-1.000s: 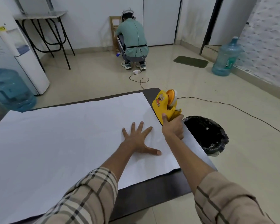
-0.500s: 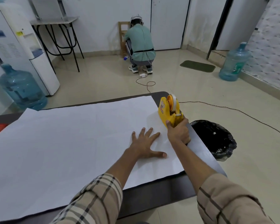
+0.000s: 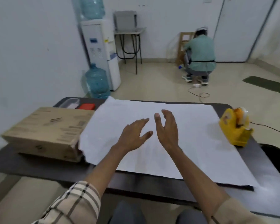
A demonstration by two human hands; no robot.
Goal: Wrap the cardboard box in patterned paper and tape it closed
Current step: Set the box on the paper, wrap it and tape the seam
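Note:
A large sheet of paper (image 3: pixel 192 139), white side up, lies spread over the dark table (image 3: pixel 39 165). A flat cardboard box (image 3: pixel 45 131) rests on the table's left end, its right edge under the sheet's left border. A yellow tape dispenser (image 3: pixel 234 128) stands at the sheet's right edge. My left hand (image 3: pixel 132 136) and my right hand (image 3: pixel 167 128) hover side by side above the middle of the sheet, fingers spread, holding nothing.
A clear lidded container (image 3: pixel 69 102) and a red one (image 3: pixel 87 106) sit at the table's far left corner. Beyond are a water dispenser (image 3: pixel 100 50), a blue bottle (image 3: pixel 96 81), a folding table (image 3: pixel 129 38), a crouching person (image 3: pixel 200 54) and a floor cable (image 3: pixel 199 94).
My right hand has let go of the tape dispenser and moved left. My left hand has lifted off the paper. The view has swung left, bringing the cardboard box into sight.

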